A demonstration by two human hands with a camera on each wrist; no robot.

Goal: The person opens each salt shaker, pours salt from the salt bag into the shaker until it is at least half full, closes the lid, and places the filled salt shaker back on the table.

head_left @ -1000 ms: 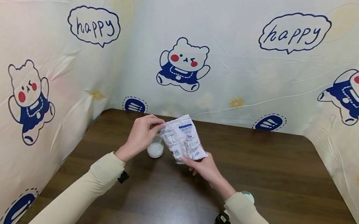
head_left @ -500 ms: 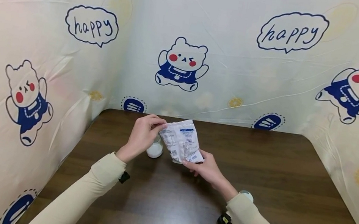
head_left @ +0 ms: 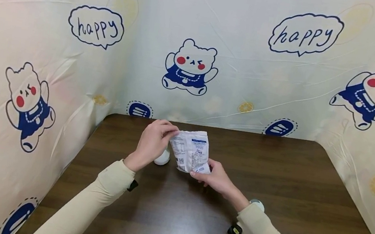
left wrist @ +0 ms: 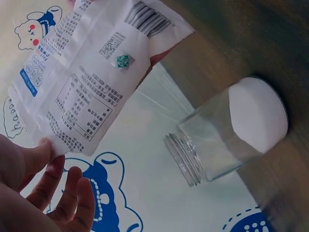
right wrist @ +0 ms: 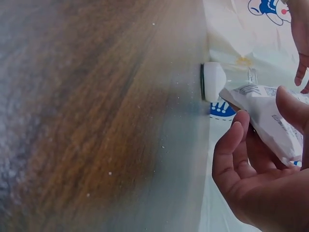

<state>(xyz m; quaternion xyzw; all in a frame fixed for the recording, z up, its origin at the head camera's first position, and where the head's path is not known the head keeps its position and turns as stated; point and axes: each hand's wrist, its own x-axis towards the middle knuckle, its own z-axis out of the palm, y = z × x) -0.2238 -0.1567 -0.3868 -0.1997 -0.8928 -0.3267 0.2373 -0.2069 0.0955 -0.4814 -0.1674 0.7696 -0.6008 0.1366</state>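
Note:
Between both hands a white printed plastic packet (head_left: 191,151) is held up above the table, its barcode and text panels facing me. My left hand (head_left: 153,141) pinches the packet's upper left corner between thumb and forefinger; in the left wrist view the other fingers (left wrist: 67,200) are loosely bent. The right hand (head_left: 218,177) grips the lower right end, thumb in front and fingers behind. Just behind the left hand stands an upright glass jar (left wrist: 227,130) without a lid, partly filled with white powder or grains. In the head view the left hand hides most of its upper part.
A round pale object (head_left: 258,204) shows partly behind the right sleeve. Tiny white grains (right wrist: 162,147) are scattered over the dark wooden table (head_left: 293,180). A cloth printed with bears (head_left: 190,69) surrounds the table's back and sides.
The packet has turned more upright, its upper right corner coming down. My left hand has shifted slightly right with its corner, now covering more of the jar. Both hands keep their hold.

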